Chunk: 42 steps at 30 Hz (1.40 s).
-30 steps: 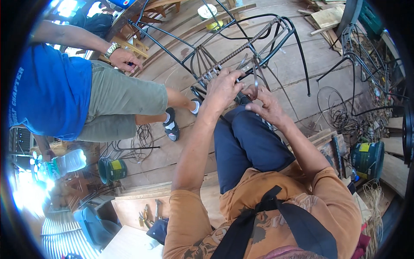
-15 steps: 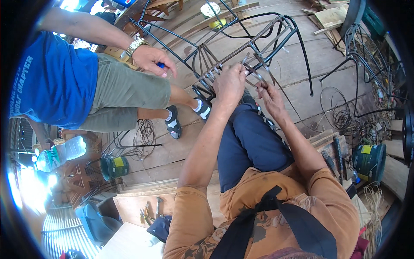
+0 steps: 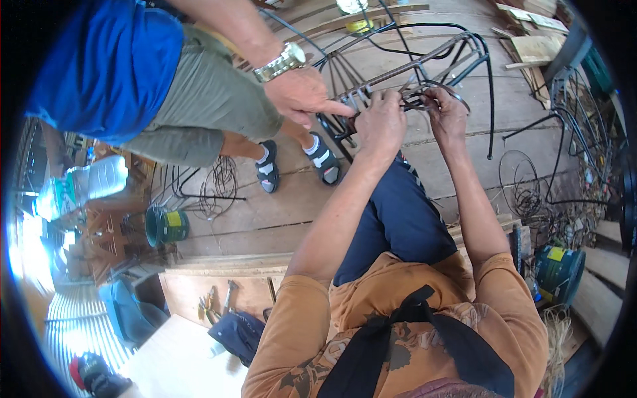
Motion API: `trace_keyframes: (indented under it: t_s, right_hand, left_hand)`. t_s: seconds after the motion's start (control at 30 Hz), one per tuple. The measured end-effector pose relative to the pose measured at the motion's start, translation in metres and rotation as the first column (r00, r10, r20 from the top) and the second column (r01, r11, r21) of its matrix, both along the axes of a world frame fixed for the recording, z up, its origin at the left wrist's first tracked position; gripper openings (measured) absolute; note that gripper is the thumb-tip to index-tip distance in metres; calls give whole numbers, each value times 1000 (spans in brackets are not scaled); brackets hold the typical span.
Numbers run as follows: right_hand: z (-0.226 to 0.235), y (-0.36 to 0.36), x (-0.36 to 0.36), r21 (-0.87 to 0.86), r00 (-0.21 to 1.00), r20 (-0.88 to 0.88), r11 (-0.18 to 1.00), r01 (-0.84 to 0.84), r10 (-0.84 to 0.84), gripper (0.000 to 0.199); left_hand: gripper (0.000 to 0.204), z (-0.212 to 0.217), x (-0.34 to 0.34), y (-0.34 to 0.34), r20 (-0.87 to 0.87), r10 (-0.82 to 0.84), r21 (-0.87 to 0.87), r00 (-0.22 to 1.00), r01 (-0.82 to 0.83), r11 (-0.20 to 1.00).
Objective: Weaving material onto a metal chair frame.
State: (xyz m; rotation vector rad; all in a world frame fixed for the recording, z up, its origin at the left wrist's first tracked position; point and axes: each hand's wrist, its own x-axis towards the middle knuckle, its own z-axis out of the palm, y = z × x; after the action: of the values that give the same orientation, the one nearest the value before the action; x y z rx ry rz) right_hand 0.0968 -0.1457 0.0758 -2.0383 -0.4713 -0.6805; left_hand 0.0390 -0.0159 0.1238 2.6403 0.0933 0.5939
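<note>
A black metal frame of welded rods stands before me, one of its bars wrapped in brown strip. My left hand is closed at the frame's near side, its fingertips pressed round the dark flat strip where it meets the rods. What lies under those fingers is partly hidden. My right hand pinches the curled loop of the dark flat strip just to the right. From the left, a co-worker's hand with a metal watch points a finger at the frame, right beside my left hand.
The co-worker's sandalled feet stand on the plank floor at left. Wire coils and another rod frame lie to the right. Green buckets stand on both sides. Pliers and a hammer lie on boards at lower left.
The co-worker has leaned in, and the pointing hand has moved right and down to the frame. My hands have shifted right with the view; the strip is now curled into a loop by my right hand.
</note>
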Motion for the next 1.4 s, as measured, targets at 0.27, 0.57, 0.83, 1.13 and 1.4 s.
trace_keyframes:
  t_s: [0.27, 0.57, 0.83, 1.13, 1.4]
  right_hand:
    - [-62, 2, -21, 901, 744, -335, 426, 75, 578, 18]
    - [-40, 36, -22, 985, 303, 132, -159, 64, 944, 41]
    - [-77, 51, -24, 749, 711, -293, 616, -244, 639, 14]
    - [-78, 51, -23, 253, 862, -465, 963, -92, 204, 34]
    - [-39, 23, -45, 672, 367, -678, 739, -42, 637, 34]
  left_hand:
    - [15, -1, 5, 1, -33, 29, -95, 999, -32, 995]
    - [22, 9, 6, 5, -143, 44, -121, 989, -61, 991]
    - [18, -2, 6, 0, -115, 40, -132, 993, -55, 990]
    - [21, -20, -31, 0, 432, -34, -210, 901, 137, 968]
    - [15, -92, -28, -6, 81, 11, -884, 997, 67, 462]
